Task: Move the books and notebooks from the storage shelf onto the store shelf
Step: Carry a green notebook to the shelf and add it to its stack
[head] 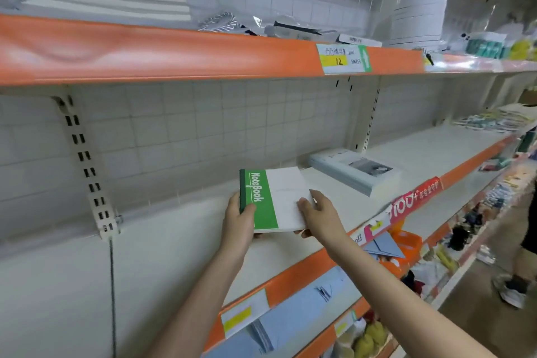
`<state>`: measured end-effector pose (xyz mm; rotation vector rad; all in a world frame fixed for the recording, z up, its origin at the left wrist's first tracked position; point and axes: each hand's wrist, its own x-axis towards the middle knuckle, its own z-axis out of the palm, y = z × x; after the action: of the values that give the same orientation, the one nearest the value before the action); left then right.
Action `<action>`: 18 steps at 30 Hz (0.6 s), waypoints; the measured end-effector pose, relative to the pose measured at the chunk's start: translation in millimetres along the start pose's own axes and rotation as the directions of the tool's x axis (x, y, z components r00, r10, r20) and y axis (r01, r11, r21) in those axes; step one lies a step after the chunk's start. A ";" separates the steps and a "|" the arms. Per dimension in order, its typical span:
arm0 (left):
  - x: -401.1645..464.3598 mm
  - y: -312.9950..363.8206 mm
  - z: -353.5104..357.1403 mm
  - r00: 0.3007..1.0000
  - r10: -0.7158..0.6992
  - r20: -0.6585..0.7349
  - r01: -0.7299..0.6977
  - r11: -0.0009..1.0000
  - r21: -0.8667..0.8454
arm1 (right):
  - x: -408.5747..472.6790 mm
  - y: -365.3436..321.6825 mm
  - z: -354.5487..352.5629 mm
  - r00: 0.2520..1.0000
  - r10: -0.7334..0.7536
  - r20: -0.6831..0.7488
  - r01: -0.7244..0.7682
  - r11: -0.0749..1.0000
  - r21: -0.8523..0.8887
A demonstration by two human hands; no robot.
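Note:
A stack of green-and-white notebooks (273,197), the top cover reading "NoteBook", is held just above the white store shelf (174,241). My left hand (239,222) grips its green spine side, thumb on top. My right hand (318,213) holds its white right edge, fingers on the cover and thumb underneath. Farther right on the same shelf lies a pile of pale blue-grey books (356,170) with a photo on the top cover.
An orange-edged upper shelf (174,52) overhangs close above, carrying packaged goods and white stacks. Lower shelves to the right hold blue envelopes (383,245) and mixed goods. A person's leg and shoe (513,288) stand in the aisle at far right.

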<state>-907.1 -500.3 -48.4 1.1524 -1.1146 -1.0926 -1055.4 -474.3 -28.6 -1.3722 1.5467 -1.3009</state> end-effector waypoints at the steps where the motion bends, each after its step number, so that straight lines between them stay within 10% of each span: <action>1: 7.5 0.1 5.0 1.000 -0.001 -0.006 0.001 1.000 -0.009 | 9.9 -0.4 -1.6 1.000 -0.005 0.000 0.005 1.000 -0.001; 18: 70.6 -1.3 56.8 0.993 -0.065 -0.095 0.062 0.997 -0.035 | 105.6 17.1 -23.7 1.000 -0.027 0.002 0.027 1.000 -0.004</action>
<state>-955.0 -576.7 -40.0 1.2096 -0.9884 -1.0884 -1104.5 -572.3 -25.8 -1.4011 1.5355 -1.3134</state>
